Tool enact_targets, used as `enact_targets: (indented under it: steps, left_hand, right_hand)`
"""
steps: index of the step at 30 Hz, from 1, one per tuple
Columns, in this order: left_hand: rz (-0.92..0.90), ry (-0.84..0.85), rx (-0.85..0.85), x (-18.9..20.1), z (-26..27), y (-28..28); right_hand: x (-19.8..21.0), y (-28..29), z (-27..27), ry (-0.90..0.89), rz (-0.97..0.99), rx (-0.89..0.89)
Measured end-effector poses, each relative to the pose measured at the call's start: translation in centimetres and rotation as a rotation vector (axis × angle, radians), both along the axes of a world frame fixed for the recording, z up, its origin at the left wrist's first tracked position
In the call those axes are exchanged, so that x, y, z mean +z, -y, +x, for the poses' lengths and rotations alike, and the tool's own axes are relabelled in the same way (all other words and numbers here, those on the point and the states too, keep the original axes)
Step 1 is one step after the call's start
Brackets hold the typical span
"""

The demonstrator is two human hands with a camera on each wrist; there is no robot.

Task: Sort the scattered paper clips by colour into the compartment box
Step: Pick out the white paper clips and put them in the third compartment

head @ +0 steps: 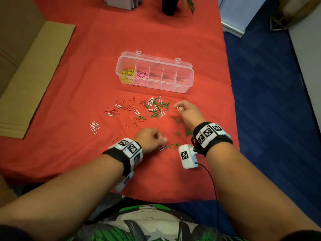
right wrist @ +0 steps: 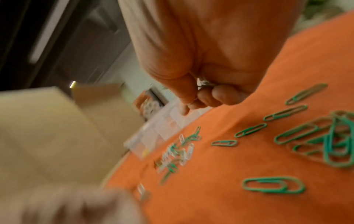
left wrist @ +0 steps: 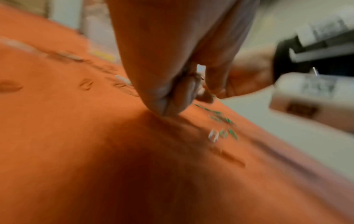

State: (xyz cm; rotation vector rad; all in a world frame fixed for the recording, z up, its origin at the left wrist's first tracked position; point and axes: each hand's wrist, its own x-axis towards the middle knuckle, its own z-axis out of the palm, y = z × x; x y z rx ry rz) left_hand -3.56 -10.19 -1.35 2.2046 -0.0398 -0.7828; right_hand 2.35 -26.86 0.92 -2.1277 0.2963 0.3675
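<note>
Pinching a white paper clip (head: 178, 107), the right hand (head: 187, 113) hangs just below the right end of the compartment box (head: 184, 87). Curled fingers of the left hand (head: 150, 139) press down on the red cloth (head: 69, 101), well below the box; whether they hold a clip I cannot tell. Green and white clips (head: 156, 107) lie scattered between hands and box. Yellow clips (head: 127, 76) and pink clips (head: 141, 78) fill its two leftmost compartments.

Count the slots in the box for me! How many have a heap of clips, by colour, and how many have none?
Slots with a yellow heap: 1
Slots with a pink heap: 1
Slots with no heap: 3
Total: 5 slots in the box
</note>
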Motion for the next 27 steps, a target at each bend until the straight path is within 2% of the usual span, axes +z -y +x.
enact_targets:
  steps: [2, 6, 8, 9, 11, 13, 14, 17, 18, 20, 22, 24, 26, 27]
  left_hand:
    - [0.189, 0.17, -0.2, -0.5, -0.6, 0.0]
    - [0.24, 0.293, -0.376, -1.2, -1.0, 0.4]
    - [0.256, 0.29, -0.425, -1.3, -1.1, 0.3]
    - [0.274, 0.285, -0.431, -1.3, -1.2, 0.2]
    - [0.256, 0.27, -0.379, -1.2, -1.0, -0.1]
    - [0.135, 0.146, -0.215, -0.1, -0.4, -0.8]
    - [0.009, 0.014, -0.08, 0.6, 0.0, -1.4]
    - [-0.618, -0.411, 0.421, 2.8, 1.0, -3.3]
    - [-0.794, -0.497, 0.502, 3.4, 1.2, -4.1]
    - [-1.0, -0.589, 0.541, 4.1, 1.8, -5.2]
    - [-1.073, -0.621, 0.556, 4.3, 2.4, -6.0]
    - [-1.029, -0.634, 0.618, 4.5, 3.2, -6.0]
    - [-0.835, -0.542, 0.667, 4.1, 4.1, -5.5]
    - [-0.672, -0.429, 0.641, 3.7, 4.6, -5.1]
  right_hand:
    - [0.4, 0.3, -0.4, -0.121, 0.221, -0.128]
    - [1.3, 1.4, -1.5, -0.312, 0.686, -0.4]
    - [1.5, 1.6, -1.7, -0.349, 0.784, -0.454]
    - [1.5, 1.4, -1.7, -0.346, 0.765, -0.455]
    - [1.2, 0.8, -1.4, -0.312, 0.569, -0.38]
    - [0.5, -0.2, -0.8, -0.236, 0.285, -0.225]
    - [0.2, -0.7, -0.6, -0.193, 0.163, -0.151]
    - [-0.3, -2.3, 0.0, -0.131, -0.209, 0.002]
    - [-0.3, -2.8, 0.1, -0.117, -0.33, 0.041]
    - [-0.3, -3.8, 0.5, -0.091, -0.483, 0.098]
    - [-0.3, -4.9, 0.8, -0.073, -0.56, 0.126]
    - [-0.5, -5.8, 1.0, -0.059, -0.612, 0.15]
    - [-0.6, -6.3, 1.0, -0.047, -0.648, 0.184]
    - [-0.6, -6.4, 1.0, -0.05, -0.655, 0.203]
